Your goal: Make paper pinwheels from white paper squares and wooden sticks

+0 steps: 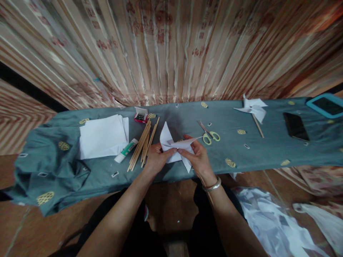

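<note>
At the near edge of the bench point(268, 150), about midway along it, both hands hold a folded white paper pinwheel point(171, 144) just above the grey-blue cloth. The left hand point(157, 157) pinches the paper's middle from the left, fingers curled tight on it. The right hand point(197, 157) grips it from the right, thumb and forefinger closed on the centre, where the fingertips of both hands nearly meet; a bangle point(212, 186) sits on that wrist. Just left of the hands lies a bundle of wooden sticks point(142, 144), with a glue stick point(125, 150) beside it and a stack of white paper point(103, 136) further left. A small red box point(140, 116) rests near the far edge. Right of the hands lie scissors point(209, 134). Toward the right end lie a finished pinwheel on a stick point(254, 110), a black phone point(295, 126) and a tablet in a blue case point(326, 105).
</note>
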Demonstrator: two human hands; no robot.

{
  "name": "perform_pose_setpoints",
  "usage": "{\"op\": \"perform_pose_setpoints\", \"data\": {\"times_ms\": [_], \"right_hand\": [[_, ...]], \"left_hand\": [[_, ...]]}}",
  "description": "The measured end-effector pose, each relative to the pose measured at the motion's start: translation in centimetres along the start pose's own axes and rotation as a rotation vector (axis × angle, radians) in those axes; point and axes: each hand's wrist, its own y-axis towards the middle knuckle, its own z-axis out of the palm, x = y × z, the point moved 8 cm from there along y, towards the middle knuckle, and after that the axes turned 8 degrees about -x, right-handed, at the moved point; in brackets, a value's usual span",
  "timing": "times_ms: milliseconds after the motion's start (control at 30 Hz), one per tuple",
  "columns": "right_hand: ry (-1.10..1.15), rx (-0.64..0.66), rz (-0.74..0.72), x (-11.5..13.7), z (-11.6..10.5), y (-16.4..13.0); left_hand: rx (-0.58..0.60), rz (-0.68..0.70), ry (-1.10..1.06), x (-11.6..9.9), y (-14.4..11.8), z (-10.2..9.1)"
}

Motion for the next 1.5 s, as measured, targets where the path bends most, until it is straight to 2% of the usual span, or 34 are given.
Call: {"op": "perform_pose_setpoints", "data": {"times_ms": [267,1100,1333,1500], "right_hand": [[-0.063,0.023,-0.077,0.75,0.34,-0.21],[-0.03,0.051,-0.047,-0.06,0.17,-0.28],[-0.085,0.02,-0.1,0.47,0.23,-0.22],[-0.11,0.005,-0.09,0.46,-0.07,-0.02]], "left_hand": [[-0.008,-0.025,0.0,0.61,0.09,-0.03],[0.013,-0.003,0.008,0.74,-0.16,0.08],[-0.031,-0.033,0.002,0.73,0.03,-0.11],[0.004,-0.05,-0.045,0.67,-0.07,0.16]]}}
